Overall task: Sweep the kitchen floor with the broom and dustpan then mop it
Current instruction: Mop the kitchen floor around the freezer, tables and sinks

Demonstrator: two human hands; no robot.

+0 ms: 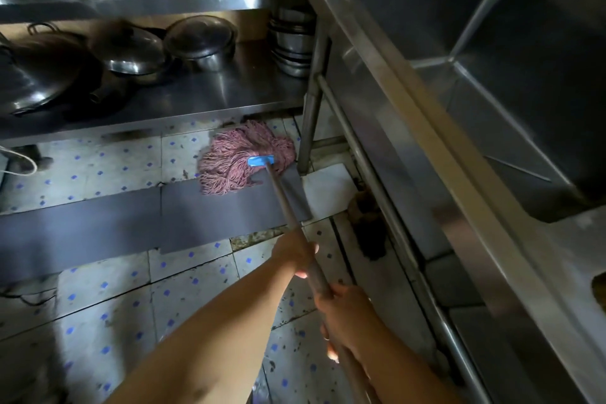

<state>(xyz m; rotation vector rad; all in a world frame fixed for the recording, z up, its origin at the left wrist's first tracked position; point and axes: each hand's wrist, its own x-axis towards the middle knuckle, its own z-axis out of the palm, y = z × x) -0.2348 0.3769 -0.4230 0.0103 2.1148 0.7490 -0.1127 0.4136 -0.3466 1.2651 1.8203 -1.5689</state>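
Observation:
A mop with a pink string head (236, 157) and a blue clamp (260, 160) lies on the tiled floor (108, 311) at the foot of a steel shelf unit. Its metal handle (287, 207) runs back toward me. My left hand (295, 254) grips the handle higher up the shaft. My right hand (347, 318) grips it closer to my body. The mop head rests partly on a grey floor strip (131, 223). No broom or dustpan is in view.
A low steel shelf (213, 92) holds pots, lids and a wok, with stacked bowls (292, 43) at its right end. A steel sink counter (459, 141) runs along the right, and its leg (310, 128) stands beside the mop head. A dark clump (367, 226) lies under the counter.

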